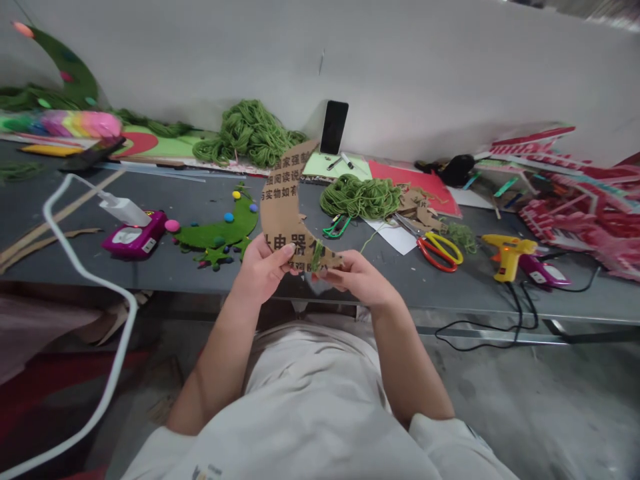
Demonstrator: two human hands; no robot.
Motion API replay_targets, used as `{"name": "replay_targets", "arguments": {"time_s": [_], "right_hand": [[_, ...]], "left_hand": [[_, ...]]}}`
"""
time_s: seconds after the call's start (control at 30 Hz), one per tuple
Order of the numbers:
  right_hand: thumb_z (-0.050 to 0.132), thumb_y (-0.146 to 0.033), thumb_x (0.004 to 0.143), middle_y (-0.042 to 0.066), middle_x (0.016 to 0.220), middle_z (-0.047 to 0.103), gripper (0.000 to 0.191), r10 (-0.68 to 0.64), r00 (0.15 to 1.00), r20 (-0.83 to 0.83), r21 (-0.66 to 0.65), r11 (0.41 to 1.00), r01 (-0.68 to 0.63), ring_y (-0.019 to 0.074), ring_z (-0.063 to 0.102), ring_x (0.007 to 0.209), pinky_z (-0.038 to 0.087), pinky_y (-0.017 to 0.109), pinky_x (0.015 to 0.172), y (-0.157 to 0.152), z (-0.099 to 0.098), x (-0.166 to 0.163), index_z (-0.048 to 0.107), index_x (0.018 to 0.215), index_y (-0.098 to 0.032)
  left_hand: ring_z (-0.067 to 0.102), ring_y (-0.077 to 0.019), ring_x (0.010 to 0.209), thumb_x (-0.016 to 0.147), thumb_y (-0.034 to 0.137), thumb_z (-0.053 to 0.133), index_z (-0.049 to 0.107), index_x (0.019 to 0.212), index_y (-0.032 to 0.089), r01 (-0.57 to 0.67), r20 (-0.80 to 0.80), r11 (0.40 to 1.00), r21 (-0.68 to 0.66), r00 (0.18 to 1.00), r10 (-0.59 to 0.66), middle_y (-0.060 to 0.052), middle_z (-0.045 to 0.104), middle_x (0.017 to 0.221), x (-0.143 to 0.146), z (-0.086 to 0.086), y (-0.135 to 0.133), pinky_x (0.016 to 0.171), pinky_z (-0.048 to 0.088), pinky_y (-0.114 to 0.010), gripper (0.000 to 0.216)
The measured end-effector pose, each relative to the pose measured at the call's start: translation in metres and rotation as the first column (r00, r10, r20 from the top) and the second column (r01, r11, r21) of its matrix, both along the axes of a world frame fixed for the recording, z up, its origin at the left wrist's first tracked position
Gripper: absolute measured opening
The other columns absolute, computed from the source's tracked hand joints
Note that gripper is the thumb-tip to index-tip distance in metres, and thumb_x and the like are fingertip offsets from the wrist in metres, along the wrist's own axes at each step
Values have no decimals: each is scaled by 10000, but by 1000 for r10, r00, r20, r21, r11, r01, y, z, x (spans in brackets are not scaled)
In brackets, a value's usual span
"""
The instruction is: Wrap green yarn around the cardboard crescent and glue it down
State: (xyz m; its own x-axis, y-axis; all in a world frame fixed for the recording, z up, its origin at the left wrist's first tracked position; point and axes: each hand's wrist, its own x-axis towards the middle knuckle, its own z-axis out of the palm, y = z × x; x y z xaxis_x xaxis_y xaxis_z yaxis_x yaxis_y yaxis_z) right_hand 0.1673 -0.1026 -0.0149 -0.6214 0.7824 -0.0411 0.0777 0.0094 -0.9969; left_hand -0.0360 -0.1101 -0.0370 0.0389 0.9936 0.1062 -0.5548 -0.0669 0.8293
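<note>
A crescent cut from printed cardboard (280, 207) is held up over the table's front edge. My left hand (265, 267) pinches its lower edge, thumb on the printed face. At the crescent's lower right tip, my right hand (357, 273) has its fingers closed on the cardboard. A few turns of green yarn (317, 255) wrap the crescent between both hands. Behind it lies a coil of green yarn (360, 197), with a loose strand trailing toward my right hand. Small green-handled scissors (338, 227) rest in front of that coil.
A finished green crescent with pompoms (220, 230) lies left, beside a purple power socket (135, 235) with a white cable. Right are red-and-yellow-handled scissors (440, 252) and a yellow glue gun (509, 253). A phone (334, 127) leans on the wall near a yarn heap (253, 133).
</note>
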Motion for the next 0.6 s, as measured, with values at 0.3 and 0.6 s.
{"name": "replay_targets", "arguments": {"time_s": [0.3,0.6], "right_hand": [[629,-417,936,-10,658,556,336,249,869,428,330,852,-407,84,394,599,305,229,562,55,53,27,728,867,-103],[569,-348,936,-45,595,457,273,-85,792,605,462,847,-262,85,351,559,250,266,567,40,73,22,612,750,-153]], "left_hand": [[661,-141,553,739,274,876,617,1040,168,97,-348,993,62,935,-69,-19,729,826,-19,6,-6,465,598,-254,411],[686,-177,607,687,299,873,596,1018,177,-130,-479,984,124,860,175,-23,716,822,-8,12,-6,472,619,-286,449]]}}
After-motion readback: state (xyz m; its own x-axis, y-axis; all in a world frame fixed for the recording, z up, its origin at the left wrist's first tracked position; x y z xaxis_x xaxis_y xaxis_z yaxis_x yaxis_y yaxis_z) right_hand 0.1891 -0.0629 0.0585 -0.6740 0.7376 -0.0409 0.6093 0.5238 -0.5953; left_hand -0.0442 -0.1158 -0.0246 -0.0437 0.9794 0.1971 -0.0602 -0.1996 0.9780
